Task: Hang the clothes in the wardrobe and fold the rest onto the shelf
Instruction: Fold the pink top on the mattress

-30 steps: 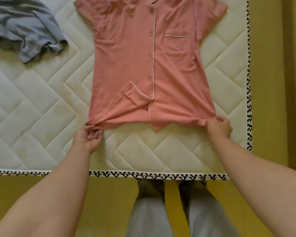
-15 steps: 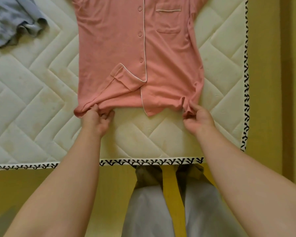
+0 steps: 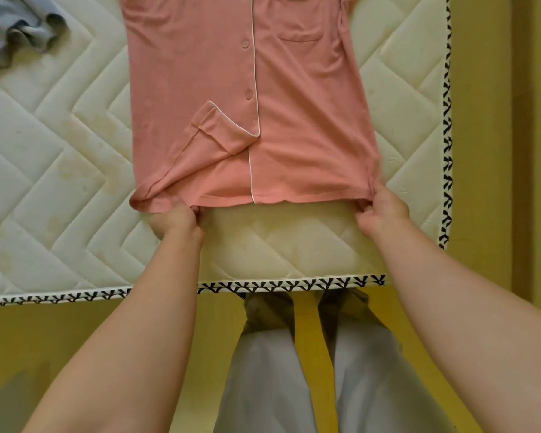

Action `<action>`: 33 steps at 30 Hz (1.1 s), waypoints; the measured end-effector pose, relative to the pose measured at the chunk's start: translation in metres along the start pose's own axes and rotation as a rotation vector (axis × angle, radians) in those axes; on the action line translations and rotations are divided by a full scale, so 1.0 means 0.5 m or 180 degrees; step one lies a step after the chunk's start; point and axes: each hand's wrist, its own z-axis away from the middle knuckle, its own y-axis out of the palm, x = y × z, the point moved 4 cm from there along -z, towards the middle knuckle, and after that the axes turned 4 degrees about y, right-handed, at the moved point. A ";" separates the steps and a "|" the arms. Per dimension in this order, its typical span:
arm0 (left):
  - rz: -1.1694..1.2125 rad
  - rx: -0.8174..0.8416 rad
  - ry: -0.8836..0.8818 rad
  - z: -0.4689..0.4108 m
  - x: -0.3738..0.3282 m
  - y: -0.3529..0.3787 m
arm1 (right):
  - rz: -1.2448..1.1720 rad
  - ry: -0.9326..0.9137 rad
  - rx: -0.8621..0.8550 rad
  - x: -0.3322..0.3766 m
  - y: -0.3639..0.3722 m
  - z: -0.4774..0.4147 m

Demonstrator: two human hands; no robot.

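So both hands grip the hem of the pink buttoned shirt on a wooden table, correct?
No table: in the head view the pink buttoned shirt lies on a white quilted mattress. The left hand and right hand do grip its hem.

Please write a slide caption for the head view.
Left hand and right hand pinch the shirt hem on a mattress.

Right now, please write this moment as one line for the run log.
pink shirt: face up on mattress | left hand: pinches hem | right hand: pinches hem corner | grey garment: bunched, untouched

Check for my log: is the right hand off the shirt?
No, the right hand pinches a hem corner of the shirt.
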 end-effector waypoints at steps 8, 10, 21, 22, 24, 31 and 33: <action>-0.0100 0.0570 -0.0451 0.021 0.028 -0.005 | 0.0126 -0.0005 -0.0079 0.002 -0.032 -0.015; -0.0271 0.0613 -0.0409 0.023 0.032 -0.004 | 0.0164 -0.0080 -0.0195 0.002 -0.039 -0.014; -0.0809 0.0049 -0.0367 -0.004 0.076 -0.074 | 0.0836 -0.0098 -0.1127 0.011 -0.109 0.004; -0.0812 0.0026 -0.0437 0.000 0.082 -0.088 | 0.0864 -0.0068 -0.1176 0.010 -0.122 0.007; -0.0869 -0.0018 -0.0551 0.006 0.097 -0.116 | 0.0924 -0.0022 -0.1301 0.006 -0.152 0.011; -0.1480 -0.0155 -0.0794 0.040 0.174 -0.210 | 0.1112 0.0149 -0.1569 -0.035 -0.253 0.021; -0.1708 -0.0223 -0.0624 0.048 0.176 -0.218 | 0.1296 0.0080 -0.1673 -0.043 -0.259 0.029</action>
